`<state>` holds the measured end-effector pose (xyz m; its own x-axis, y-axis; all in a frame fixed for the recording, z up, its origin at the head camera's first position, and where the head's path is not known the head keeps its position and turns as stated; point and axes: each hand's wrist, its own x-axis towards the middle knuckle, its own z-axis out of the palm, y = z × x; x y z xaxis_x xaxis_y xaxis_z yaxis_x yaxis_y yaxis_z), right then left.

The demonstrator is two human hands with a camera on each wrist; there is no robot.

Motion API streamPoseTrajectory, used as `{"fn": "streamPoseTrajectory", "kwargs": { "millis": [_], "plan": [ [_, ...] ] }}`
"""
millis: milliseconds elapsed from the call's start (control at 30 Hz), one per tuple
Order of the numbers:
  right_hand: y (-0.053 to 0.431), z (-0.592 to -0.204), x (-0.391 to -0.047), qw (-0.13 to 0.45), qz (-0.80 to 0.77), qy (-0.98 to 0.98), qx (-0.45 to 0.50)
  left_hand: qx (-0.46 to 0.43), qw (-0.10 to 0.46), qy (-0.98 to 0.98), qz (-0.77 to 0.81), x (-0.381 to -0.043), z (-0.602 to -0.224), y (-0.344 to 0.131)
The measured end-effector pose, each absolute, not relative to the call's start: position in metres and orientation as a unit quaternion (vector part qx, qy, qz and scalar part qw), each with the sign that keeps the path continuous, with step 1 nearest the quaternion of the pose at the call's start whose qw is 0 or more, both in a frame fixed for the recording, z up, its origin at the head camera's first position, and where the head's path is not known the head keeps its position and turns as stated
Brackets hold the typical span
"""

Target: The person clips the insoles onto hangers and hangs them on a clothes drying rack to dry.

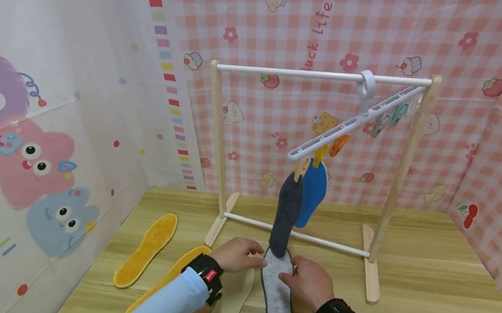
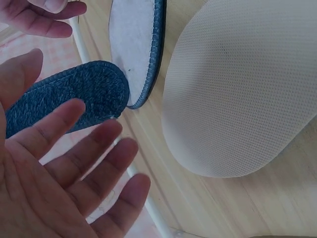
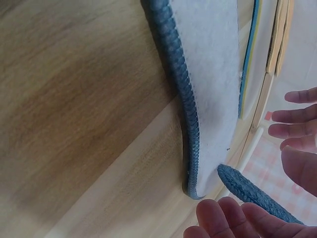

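Note:
A dark grey fuzzy insole point(image 1: 288, 209) hangs by a wooden-coloured clip point(image 1: 301, 169) from the end of a white hanger point(image 1: 330, 135). Below it on the table lies a light grey insole point(image 1: 279, 297) with a dark stitched edge, its tip overlapped by the hanging one in the head view. My left hand point(image 1: 238, 255) is at the left of that tip, fingers loosely bent and apart in the left wrist view, holding nothing. On the other side my right hand point(image 1: 310, 282) hovers by the light grey insole's edge, also holding nothing. A beige mesh insole point(image 2: 237, 89) lies beside my left hand.
A wooden rack point(image 1: 397, 186) with white bars carries the hanger. A blue insole point(image 1: 312, 194) hangs behind the dark one, near a yellow clip point(image 1: 320, 156) and an orange clip point(image 1: 339, 145). Two yellow insoles lie at the left, one point(image 1: 146, 249) farther out.

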<state>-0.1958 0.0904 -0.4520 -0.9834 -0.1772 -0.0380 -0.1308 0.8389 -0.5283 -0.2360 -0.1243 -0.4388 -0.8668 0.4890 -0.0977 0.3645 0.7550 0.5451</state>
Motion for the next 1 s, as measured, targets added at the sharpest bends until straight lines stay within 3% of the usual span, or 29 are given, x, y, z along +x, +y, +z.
{"fn": "streamPoseTrajectory", "kwargs": {
  "millis": [733, 1000],
  "plan": [
    [0.097, -0.454, -0.196, 0.060, -0.272, 0.958, -0.067, 0.089, 0.014, 0.995, -0.031, -0.228, -0.460, -0.080],
    [0.099, -0.450, -0.194, 0.052, -0.269, 0.959, -0.069, 0.069, 0.016, 0.994, -0.082, -0.227, -0.470, -0.069]
  ]
}}
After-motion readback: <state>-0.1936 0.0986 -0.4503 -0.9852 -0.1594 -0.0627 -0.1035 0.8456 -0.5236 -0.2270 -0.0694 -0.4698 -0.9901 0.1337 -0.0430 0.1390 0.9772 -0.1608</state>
